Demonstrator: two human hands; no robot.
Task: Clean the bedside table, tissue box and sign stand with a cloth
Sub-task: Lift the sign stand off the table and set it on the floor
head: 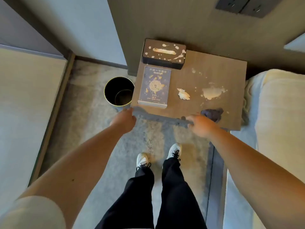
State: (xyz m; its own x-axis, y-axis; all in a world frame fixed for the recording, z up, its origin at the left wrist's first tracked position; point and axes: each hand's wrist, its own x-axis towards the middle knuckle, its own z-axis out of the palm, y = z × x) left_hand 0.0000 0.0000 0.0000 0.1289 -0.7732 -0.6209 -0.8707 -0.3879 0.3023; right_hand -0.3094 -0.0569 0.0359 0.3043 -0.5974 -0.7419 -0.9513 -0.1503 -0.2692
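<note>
The brown bedside table (214, 66) carries pale splatters and a large pale spill (212, 93). A dark tissue box (163, 53), also splattered, stands at its back left. In front of the box the blue sign stand (154, 86) leans back. A crumpled tissue (183, 94) lies mid-table. A dark cloth (213, 114) sits bunched near the front right edge. My right hand (200, 125) hovers at the front edge just beside the cloth, fingers apart, holding nothing. My left hand (123, 119) is curled at the table's front left corner, with nothing visible in it.
A round dark waste bin (109, 96) stands on the carpet left of the table. A bed with pale bedding (280, 121) lies on the right, and another bed (24, 104) on the left. My feet (158, 156) stand on the grey carpet in front of the table.
</note>
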